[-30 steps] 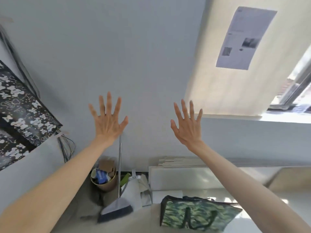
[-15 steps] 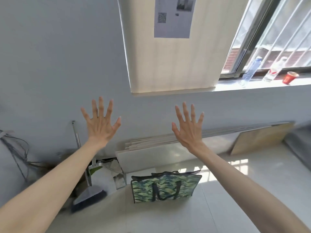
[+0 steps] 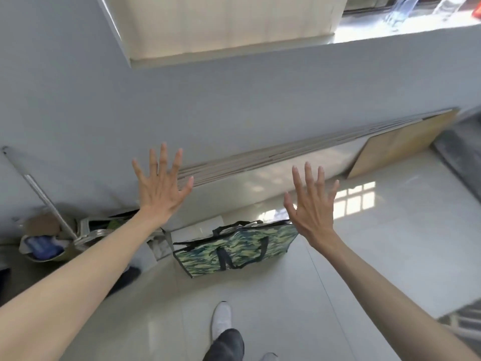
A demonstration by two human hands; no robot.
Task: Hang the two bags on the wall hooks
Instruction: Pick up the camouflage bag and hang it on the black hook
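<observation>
A green camouflage bag (image 3: 235, 247) with black handles stands upright on the tiled floor close to the wall. My left hand (image 3: 161, 188) is held out in front of me with fingers spread, up and to the left of the bag, holding nothing. My right hand (image 3: 311, 204) is also spread and empty, just above the bag's right top corner. No wall hooks and no second bag are in view.
Flat boards (image 3: 299, 155) lean along the base of the wall. A broom handle (image 3: 39, 188) and a bin of rubbish (image 3: 41, 243) sit at the left. My shoe (image 3: 221, 319) is on the floor below the bag. A windowsill with bottles (image 3: 398, 11) is at top right.
The view has tilted down and to the right: the bag now sits between my hands, my foot has come into view, and the black patterned bag at the left is gone. Both hands stay spread.
</observation>
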